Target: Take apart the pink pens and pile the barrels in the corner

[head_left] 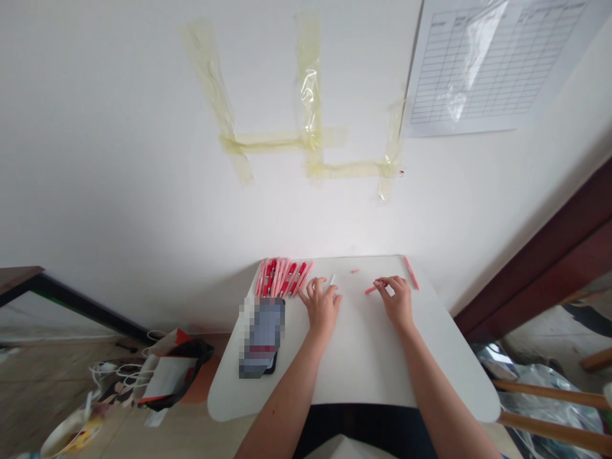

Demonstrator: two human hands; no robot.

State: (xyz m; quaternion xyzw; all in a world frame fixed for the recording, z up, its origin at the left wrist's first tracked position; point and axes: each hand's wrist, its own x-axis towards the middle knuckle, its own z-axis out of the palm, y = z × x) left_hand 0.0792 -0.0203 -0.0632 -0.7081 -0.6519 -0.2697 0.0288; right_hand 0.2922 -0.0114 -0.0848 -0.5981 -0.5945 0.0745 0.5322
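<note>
**A pink pen barrel (370, 290) pinched in the right hand (394, 303)**

The short pink pen barrel sits near the middle of the white table (363, 376), poking out to the left from the right hand's curled fingers, which grip it against the thumb. The left hand (321, 307) rests on the tabletop, its fingers loosely spread and not clenched. A thin white stick (332, 279) lies just past its fingertips. Further up, a small pink piece (354, 271) lies near the table's far edge, and a loose pink pen (411, 273) sits at the far right corner. To the left of the left hand, a tight row of pink-and-red pens (282, 277) lines the far edge. Below that row lies a phone (262, 338) with a blurred screen.

Yellowed tape strips (310, 137) cross the white wall (143, 210) above, and a plastic-covered printed grid sheet (492, 64) hangs at the upper right. A bag (176, 376) sits on the floor at the lower left, and wooden chair rails (549, 408) show at the lower right.
</note>
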